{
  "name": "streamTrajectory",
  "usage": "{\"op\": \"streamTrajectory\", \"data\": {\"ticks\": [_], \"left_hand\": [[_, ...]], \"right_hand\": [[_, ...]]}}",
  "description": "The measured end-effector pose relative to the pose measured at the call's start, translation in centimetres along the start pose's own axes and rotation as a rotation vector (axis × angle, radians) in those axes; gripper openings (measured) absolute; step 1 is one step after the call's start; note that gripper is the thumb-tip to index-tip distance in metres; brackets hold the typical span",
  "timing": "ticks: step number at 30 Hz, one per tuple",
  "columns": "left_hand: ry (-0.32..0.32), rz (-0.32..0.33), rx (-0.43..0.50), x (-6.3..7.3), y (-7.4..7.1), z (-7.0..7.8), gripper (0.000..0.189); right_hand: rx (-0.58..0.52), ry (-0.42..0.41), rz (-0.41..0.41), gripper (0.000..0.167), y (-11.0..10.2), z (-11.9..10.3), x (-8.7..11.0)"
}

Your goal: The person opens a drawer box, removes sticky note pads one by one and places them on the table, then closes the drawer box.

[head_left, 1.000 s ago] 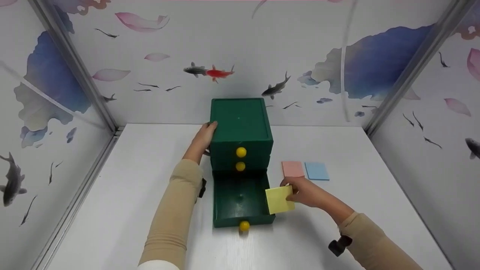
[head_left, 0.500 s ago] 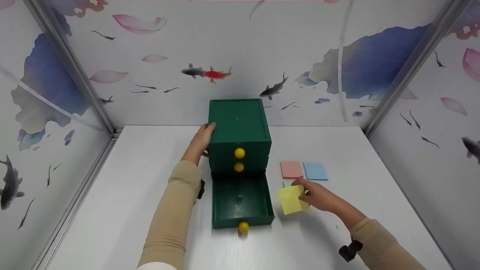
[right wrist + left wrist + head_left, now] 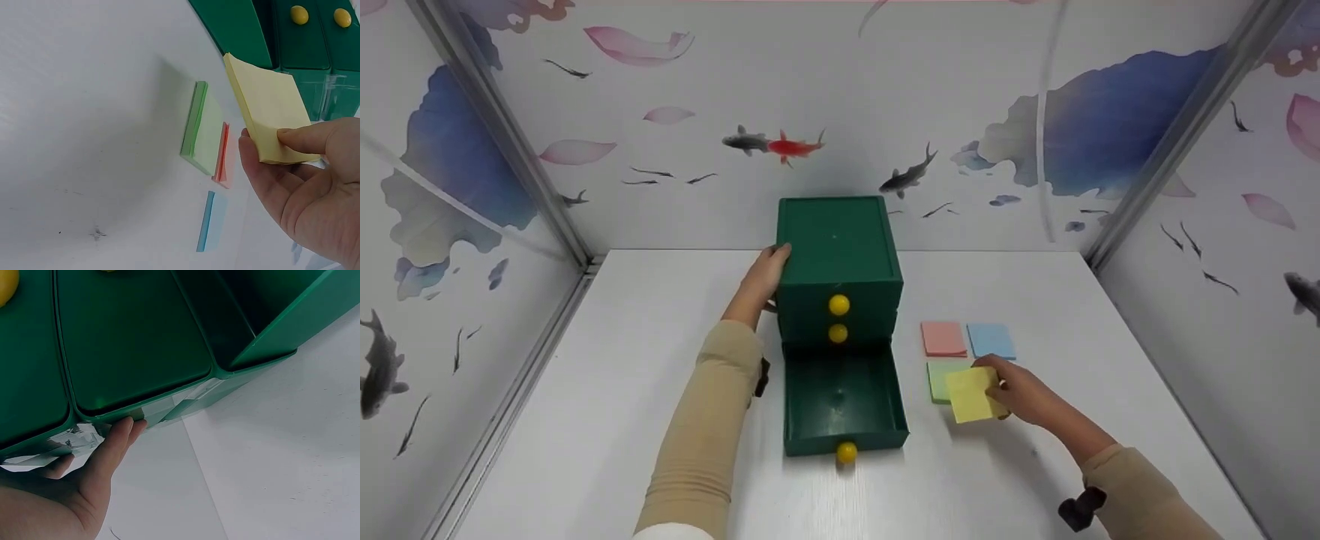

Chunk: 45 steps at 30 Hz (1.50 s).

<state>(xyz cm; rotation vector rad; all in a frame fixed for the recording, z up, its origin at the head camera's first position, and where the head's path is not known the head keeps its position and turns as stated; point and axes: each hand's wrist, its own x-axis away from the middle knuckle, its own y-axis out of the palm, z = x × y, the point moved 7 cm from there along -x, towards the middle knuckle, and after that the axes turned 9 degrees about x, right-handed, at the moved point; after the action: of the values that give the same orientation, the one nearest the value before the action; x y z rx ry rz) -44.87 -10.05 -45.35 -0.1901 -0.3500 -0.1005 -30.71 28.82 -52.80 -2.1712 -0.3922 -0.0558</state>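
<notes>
A green drawer cabinet [image 3: 840, 240] with yellow knobs stands at the back of the table, its bottom drawer [image 3: 840, 397] pulled out with nothing lying in it. My left hand [image 3: 765, 276] rests against the cabinet's left side, fingers fairly straight along the wall, as the left wrist view shows. My right hand [image 3: 1024, 390] pinches a pad of yellow sticky notes [image 3: 273, 101] between thumb and fingers, held above the table. In the head view the yellow pad partly overlaps a green sticky-note pad [image 3: 939, 382] that lies right of the drawer.
Behind the green pad lie a pink sticky-note pad [image 3: 943, 339] and a blue one [image 3: 991, 341], side by side. White walls printed with fish and petals enclose the white table [image 3: 660, 420] at the back and both sides.
The right hand has carried the yellow pad rightward, away from the open drawer's edge, uncovering the green pad. The left hand has stayed on the cabinet.
</notes>
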Motion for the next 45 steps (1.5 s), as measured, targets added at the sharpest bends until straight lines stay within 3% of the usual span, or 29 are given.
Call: {"op": "streamTrajectory", "data": {"ticks": [12,25,36,40,45], "left_hand": [[0.020,-0.010,0.002,0.0,0.0,0.0,0.074],[0.013,-0.011,0.004,-0.1,0.0,-0.1,0.073],[0.010,-0.008,0.009,-0.1,-0.1,-0.2,0.072],[0.010,-0.010,0.012,-0.2,0.0,-0.2,0.073],[0.008,-0.013,0.014,-0.1,0.0,-0.1,0.073]], "right_hand": [[-0.049,0.168,0.029,0.041,-0.4,4.1,-1.1],[-0.078,0.159,0.031,0.044,-1.0,6.4,-0.9],[-0.091,0.231,0.031,0.050,-0.6,8.5,-1.4],[-0.071,0.249,0.031,0.052,-0.5,8.9,-1.7],[0.038,0.341,0.021,0.055,-0.8,9.5,-2.2]]}}
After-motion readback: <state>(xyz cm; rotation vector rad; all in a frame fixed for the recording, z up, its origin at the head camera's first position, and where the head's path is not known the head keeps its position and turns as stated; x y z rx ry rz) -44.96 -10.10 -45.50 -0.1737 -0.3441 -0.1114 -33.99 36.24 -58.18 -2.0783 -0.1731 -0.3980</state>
